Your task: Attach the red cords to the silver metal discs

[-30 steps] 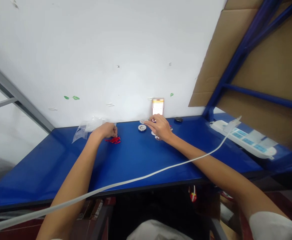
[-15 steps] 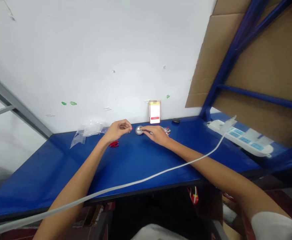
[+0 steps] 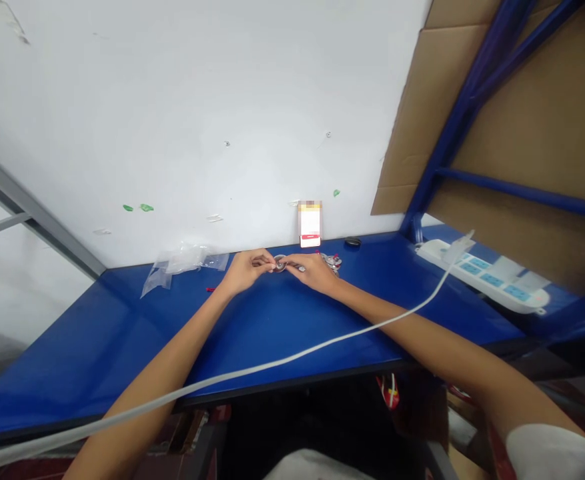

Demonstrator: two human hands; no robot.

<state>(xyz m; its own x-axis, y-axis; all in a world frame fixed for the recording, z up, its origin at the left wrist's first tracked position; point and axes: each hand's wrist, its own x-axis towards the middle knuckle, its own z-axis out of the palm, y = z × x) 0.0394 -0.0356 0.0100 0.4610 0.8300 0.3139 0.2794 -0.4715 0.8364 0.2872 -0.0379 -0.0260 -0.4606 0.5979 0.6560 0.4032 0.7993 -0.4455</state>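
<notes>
Where the bench begins on the left: a crumpled transparent plastic bag (image 3: 182,261) lies against the white wall (image 3: 172,113), with plenty of open blue bench top (image 3: 97,347) in front of it

Left hand (image 3: 246,272): out over the bench, fingers curled inward and pinching one side of a small round metal part (image 3: 281,264); a sliver of red cord (image 3: 211,289) shows just beyond the heel of the hand, the rest hidden

Between the hands: the hands are together, both clamped on that metal part, which sits near the far edge of the bench, just in front of a phone (image 3: 309,225) propped upright against the wall; whether it touches the bench top, I cannot tell

Right hand (image 3: 313,273): fingers reach in from the other side onto the same part, with more shiny metal pieces (image 3: 331,261) and a speck of red just beside the knuckles

Further right: a small black round object (image 3: 353,241) sits by the wall, well apart from the hands

Far right: a white power strip (image 3: 477,277) sits under a blue shelf frame (image 3: 452,153), and its white cable (image 3: 292,357) crosses the bench and the left forearm; the bench's near edge leaves wide room under both forearms, but only a narrow strip behind the hands
</notes>
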